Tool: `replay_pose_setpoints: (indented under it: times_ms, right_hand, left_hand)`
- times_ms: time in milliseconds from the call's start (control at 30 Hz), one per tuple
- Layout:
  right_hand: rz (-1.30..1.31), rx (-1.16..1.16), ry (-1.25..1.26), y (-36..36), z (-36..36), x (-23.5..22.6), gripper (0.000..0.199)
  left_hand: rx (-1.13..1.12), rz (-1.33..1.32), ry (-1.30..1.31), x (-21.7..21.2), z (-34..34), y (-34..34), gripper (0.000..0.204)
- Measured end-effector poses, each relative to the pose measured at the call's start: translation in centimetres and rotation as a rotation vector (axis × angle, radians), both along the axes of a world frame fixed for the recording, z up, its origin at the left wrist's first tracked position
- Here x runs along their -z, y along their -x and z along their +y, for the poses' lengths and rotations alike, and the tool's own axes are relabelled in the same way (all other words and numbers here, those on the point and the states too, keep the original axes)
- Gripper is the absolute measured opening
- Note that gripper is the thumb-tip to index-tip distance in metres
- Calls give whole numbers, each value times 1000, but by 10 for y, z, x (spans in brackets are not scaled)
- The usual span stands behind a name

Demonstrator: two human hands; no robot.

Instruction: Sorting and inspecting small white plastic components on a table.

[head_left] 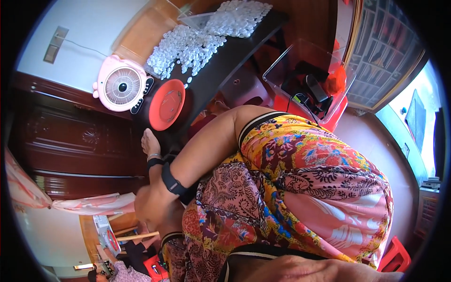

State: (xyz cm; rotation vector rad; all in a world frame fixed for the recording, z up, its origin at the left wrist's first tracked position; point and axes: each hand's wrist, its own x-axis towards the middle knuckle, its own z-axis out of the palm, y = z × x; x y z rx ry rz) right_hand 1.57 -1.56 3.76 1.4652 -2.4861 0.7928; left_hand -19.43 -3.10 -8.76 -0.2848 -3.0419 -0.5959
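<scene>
My right hand point(156, 206), a dark watch point(173, 180) on its wrist, crosses over my left forearm and is smeared by motion. What its fingers do does not show. Past it my left hand point(150, 142) extends, wearing a black wristband point(154, 162) and a thin bracelet. Its fingers look stretched out, with nothing seen in them. Nearest to it is a shallow red-orange plate point(167, 105) on the dark table point(206, 80), with thin scraps lying in it. Part of the left forearm is hidden behind the right hand.
Heaps of small clear pieces point(188, 47) cover the table's far part. A pink animal-shaped fan point(122, 86) stands by the plate. A clear bin point(310, 82) holds black devices and something orange. At lower left, another person point(124, 272) is near a red stool point(155, 268).
</scene>
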Motion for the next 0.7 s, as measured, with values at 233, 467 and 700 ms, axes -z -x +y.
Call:
replay_pose_setpoints:
  times_ms: [233,467,700]
  right_hand:
    - [-83,150,-65,38,5,18,46]
    - [186,43,-30,17,-5,0,42]
    - [-147,229,179,52,22,28,43]
  left_hand:
    - [11,-59,24,23,-11,41,65]
    - [36,5,34,10,-12,21,66]
    - [30,20,31,2,-12,4,67]
